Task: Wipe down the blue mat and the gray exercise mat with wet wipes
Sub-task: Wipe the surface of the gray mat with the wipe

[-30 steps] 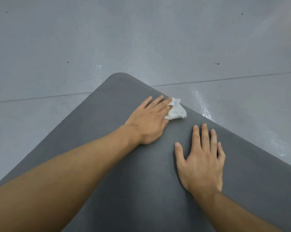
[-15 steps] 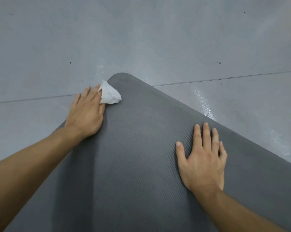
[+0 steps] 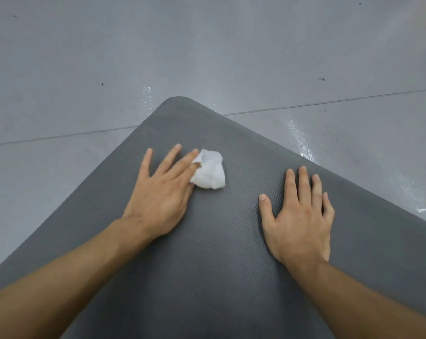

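The gray exercise mat [image 3: 207, 253] lies on the floor with one rounded corner pointing away from me. My left hand [image 3: 163, 189] lies flat on it with straight, spread fingers. It presses a crumpled white wet wipe [image 3: 210, 172] onto the mat; the wipe sticks out at the index-finger side and my thumb is hidden. My right hand [image 3: 299, 211] rests palm down on the mat further right, fingers straight, holding nothing. No blue mat is in view.
Gray floor [image 3: 207, 45] surrounds the mat, crossed by a thin seam line [image 3: 329, 102]. Wet, shiny streaks [image 3: 301, 143] lie on the floor beside the mat's right edge and near its far corner.
My left hand has slid the wipe from the mat's left edge near the corner back right toward the middle. The right hand has stayed in place.
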